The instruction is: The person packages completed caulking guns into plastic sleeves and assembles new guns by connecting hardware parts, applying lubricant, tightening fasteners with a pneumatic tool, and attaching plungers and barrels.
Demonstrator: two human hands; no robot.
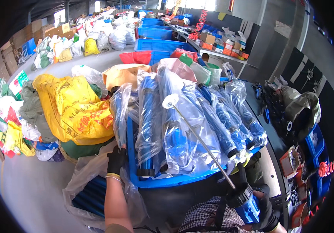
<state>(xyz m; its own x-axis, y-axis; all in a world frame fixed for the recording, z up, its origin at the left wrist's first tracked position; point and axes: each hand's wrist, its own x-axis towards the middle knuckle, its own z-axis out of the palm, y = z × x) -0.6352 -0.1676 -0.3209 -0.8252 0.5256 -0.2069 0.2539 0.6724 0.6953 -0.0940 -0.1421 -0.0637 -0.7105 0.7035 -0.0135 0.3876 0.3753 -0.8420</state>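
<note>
The right grip (266,209) is clasping the blue-and-black fitting (248,209) of a disc-tipped metal rod (202,144). The left grip (116,160) is meeting a bagged blue tube (120,113), closure unclear.

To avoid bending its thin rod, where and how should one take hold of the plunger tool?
Probably by its blue and black handle, from the lower right, where the right hand holds it: that end is bulky, while the metal rod is long and thin.
</note>
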